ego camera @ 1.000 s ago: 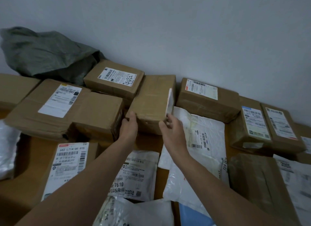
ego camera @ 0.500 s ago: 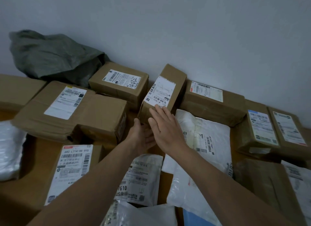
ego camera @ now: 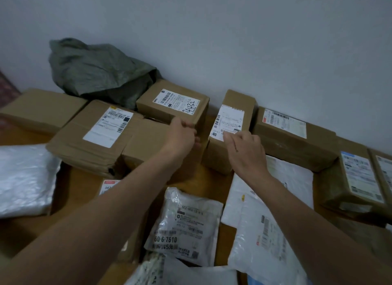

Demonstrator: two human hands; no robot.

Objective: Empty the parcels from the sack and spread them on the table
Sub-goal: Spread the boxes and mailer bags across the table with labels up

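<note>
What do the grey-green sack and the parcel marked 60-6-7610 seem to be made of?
The sack: probably woven plastic or cloth, matte, with crumpled soft folds. The parcel marked 60-6-7610: thin plastic film, glossy, wrinkled with bright glints.

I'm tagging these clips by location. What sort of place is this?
Likely a parcel sorting or mailroom corner: labelled cardboard boxes and white poly mailers cover a wooden table against a plain wall, with a crumpled grey sack slumped behind them.
</note>
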